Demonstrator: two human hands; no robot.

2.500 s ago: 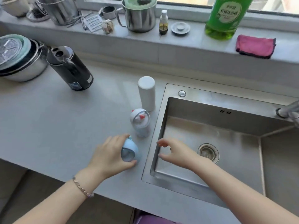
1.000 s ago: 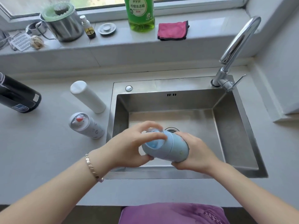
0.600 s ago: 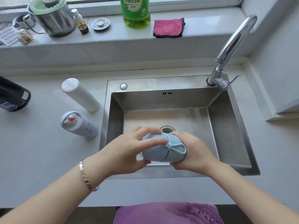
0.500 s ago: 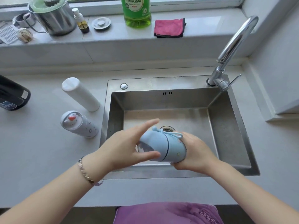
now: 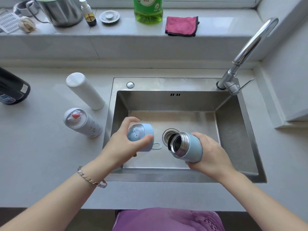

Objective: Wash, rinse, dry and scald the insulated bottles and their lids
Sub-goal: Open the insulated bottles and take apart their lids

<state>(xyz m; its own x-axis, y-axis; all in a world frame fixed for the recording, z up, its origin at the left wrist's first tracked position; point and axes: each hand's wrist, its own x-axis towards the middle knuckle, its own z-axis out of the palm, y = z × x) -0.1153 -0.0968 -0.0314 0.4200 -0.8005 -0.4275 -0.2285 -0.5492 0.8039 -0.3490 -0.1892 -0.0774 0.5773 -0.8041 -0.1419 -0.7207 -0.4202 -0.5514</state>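
Note:
Over the steel sink [image 5: 236, 134] my left hand [image 5: 121, 144] grips the light blue lid [image 5: 143, 132] with a clear dome and a small loop. My right hand [image 5: 208, 152] holds the matching blue bottle body [image 5: 188, 147], tilted with its open steel mouth toward the left. Lid and bottle are apart, about a hand's width between them. On the counter left of the sink stand a white-grey bottle with a domed figure lid [image 5: 80, 122] and a tall plain white bottle [image 5: 85, 90]. A black bottle [image 5: 11, 90] lies at the far left edge.
The chrome tap [image 5: 246, 52] rises at the sink's back right corner; the drain [image 5: 168, 135] is open. On the windowsill sit a green detergent bottle [image 5: 148, 10], a pink cloth [image 5: 181, 25], a steel pot [image 5: 61, 12], a small spray bottle [image 5: 89, 13] and a sink plug [image 5: 109, 17].
The blue bottle came off the counter and moved over the sink. My left hand twisted the lid off; lid and body are now separated, the body's mouth open.

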